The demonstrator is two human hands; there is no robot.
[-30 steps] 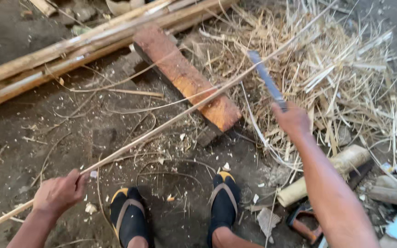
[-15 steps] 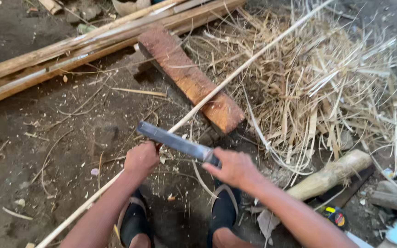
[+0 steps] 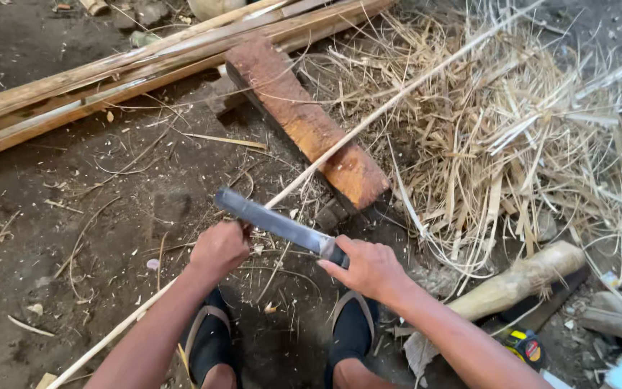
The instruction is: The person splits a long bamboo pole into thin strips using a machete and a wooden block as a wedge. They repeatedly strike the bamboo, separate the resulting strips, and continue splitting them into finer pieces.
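My right hand (image 3: 370, 268) grips the handle of a long dark machete-like knife (image 3: 275, 223), its blade lying across a thin bamboo strip (image 3: 397, 94). My left hand (image 3: 219, 249) is closed around the strip just under the blade's far end. The strip runs from the lower left, past my hands, over a reddish wooden block (image 3: 304, 122) and up into the top right.
A heap of pale bamboo shavings (image 3: 527, 144) lies to the right. Long bamboo poles (image 3: 109, 79) cross the top left. A thick bamboo piece (image 3: 520, 281) and a yellow tape measure (image 3: 525, 346) lie at the lower right. My sandalled feet (image 3: 282, 338) stand on dark earth.
A second ago my right hand held the knife raised at the right and my left hand held the strip low at the left. Both hands have since come together at the strip, blade across it.
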